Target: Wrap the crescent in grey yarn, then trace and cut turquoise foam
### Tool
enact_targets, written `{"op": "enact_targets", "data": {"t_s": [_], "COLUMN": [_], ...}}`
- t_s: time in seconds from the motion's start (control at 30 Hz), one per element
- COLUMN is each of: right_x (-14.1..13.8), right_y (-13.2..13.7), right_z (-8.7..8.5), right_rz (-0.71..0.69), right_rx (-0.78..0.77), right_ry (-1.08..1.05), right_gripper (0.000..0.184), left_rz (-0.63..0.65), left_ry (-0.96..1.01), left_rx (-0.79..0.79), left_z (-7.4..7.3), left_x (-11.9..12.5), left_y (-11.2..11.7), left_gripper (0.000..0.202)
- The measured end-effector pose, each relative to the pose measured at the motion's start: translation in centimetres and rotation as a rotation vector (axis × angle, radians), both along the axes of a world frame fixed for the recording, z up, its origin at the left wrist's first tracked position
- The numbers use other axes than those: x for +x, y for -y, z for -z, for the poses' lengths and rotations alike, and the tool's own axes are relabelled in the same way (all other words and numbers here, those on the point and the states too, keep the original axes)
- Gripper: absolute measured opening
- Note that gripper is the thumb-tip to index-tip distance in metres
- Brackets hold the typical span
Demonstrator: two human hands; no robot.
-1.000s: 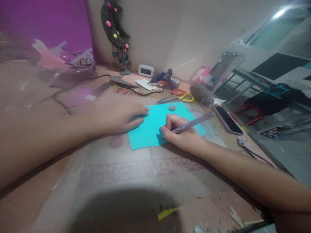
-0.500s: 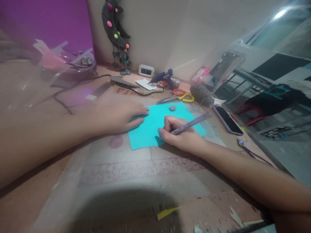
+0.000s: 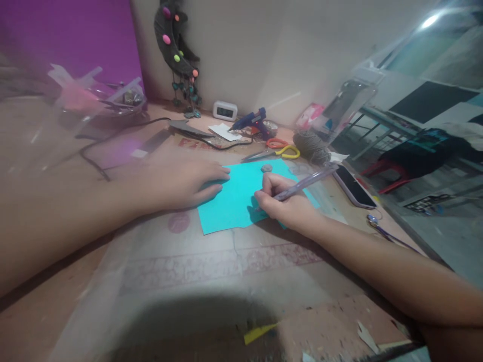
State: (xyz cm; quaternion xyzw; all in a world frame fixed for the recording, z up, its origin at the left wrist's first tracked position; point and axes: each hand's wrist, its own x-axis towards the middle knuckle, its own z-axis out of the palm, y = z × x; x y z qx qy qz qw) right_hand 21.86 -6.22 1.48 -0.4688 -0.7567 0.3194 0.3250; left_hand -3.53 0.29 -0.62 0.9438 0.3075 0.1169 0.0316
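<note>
A turquoise sheet of paper (image 3: 230, 211) lies on the plastic-covered table in the middle of the view. My left hand (image 3: 192, 183) rests flat on its left edge, fingers stretched out over it. Over the right part of the sheet, my right hand (image 3: 289, 201) is closed around a pale purple pen (image 3: 307, 181), whose upper end slants up to the right. The pen's tip is hidden behind my fingers. Just beyond that hand, a small grey lump (image 3: 266, 168) sits on the paper near its far edge.
Behind the sheet lie yellow-handled scissors (image 3: 289, 152), a blue glue gun (image 3: 252, 122), a white digital clock (image 3: 225, 110) and grey yarn (image 3: 311, 146). A phone (image 3: 354, 187) lies near the table's right edge. A plastic-wrapped bowl (image 3: 109, 108) stands at the back left; a yellow scrap (image 3: 259, 333) lies in front.
My right hand has moved a little to the right across the turquoise paper with the pen in it. The left hand stays in place on the sheet.
</note>
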Motion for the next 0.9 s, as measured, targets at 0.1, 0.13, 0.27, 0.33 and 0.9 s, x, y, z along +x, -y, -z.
{"op": "enact_targets", "data": {"t_s": [0.1, 0.13, 0.27, 0.33, 0.9], "right_x": [0.3, 0.4, 1.3, 2.3, 4.3], "right_y": [-0.3, -0.4, -1.2, -2.1, -4.0], "right_z": [0.1, 0.0, -1.1, -1.8, -2.1], "right_rz": [0.044, 0.057, 0.083, 0.071, 0.160], "right_rx": [0.037, 0.037, 0.143, 0.295, 0.277], "right_ry": [-0.006, -0.010, 0.073, 0.220, 0.875], "right_gripper": [0.032, 0.031, 0.024, 0.020, 0.020], "left_rz": [0.002, 0.001, 0.010, 0.019, 0.214], "left_ry": [-0.007, -0.009, 0.008, 0.014, 0.080], "left_rx": [-0.003, -0.001, 0.023, 0.026, -0.052], "left_z": [0.0, 0.0, 0.2, 0.3, 0.5], "left_x": [0.0, 0.0, -0.1, -0.2, 0.3], "left_y": [0.0, 0.0, -0.1, -0.2, 0.5], "left_gripper": [0.051, 0.051, 0.049, 0.050, 0.041]}}
